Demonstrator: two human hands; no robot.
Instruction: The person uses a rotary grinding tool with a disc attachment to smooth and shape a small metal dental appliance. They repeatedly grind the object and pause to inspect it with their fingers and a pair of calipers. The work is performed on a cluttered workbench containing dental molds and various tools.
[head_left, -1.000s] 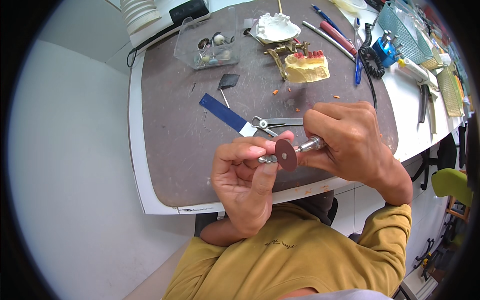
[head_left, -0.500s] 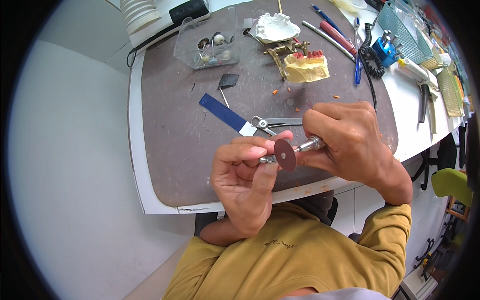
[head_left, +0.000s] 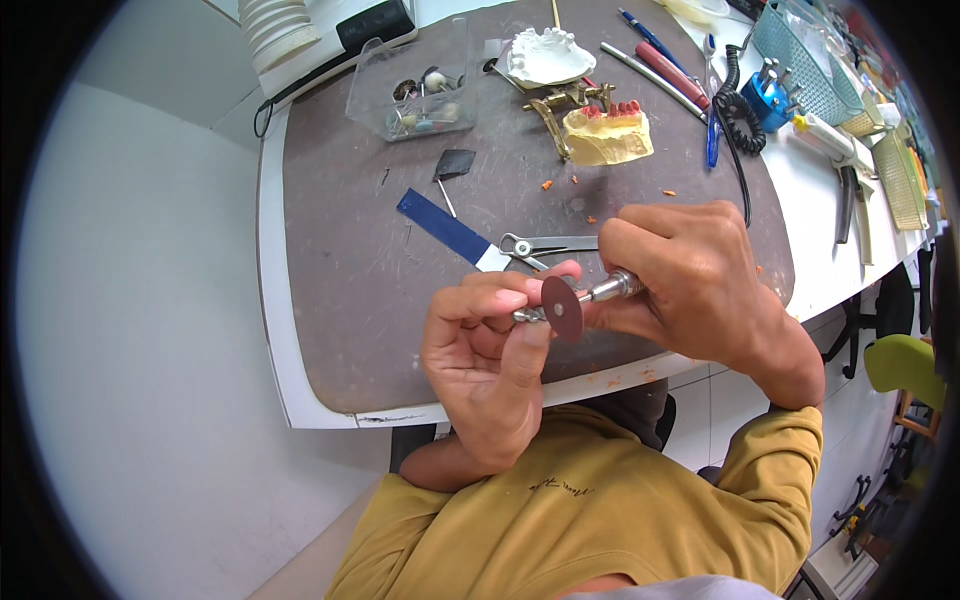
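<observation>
Left hand [head_left: 482, 375]: thumb and fingertips pinched on silver metal piece [head_left: 527, 315];
Right hand [head_left: 690, 280]: fingers wrapped around rotary handpiece [head_left: 615, 286];
Reddish-brown disc [head_left: 563, 309]: on handpiece tip, beside metal piece, above mat [head_left: 345, 300]; contact unclear

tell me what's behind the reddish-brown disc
Behind the reddish-brown disc, a thin shank runs to the silver handpiece in the right hand. A small metal piece in the left hand shows at the disc's left edge; anything directly behind is covered.
</observation>
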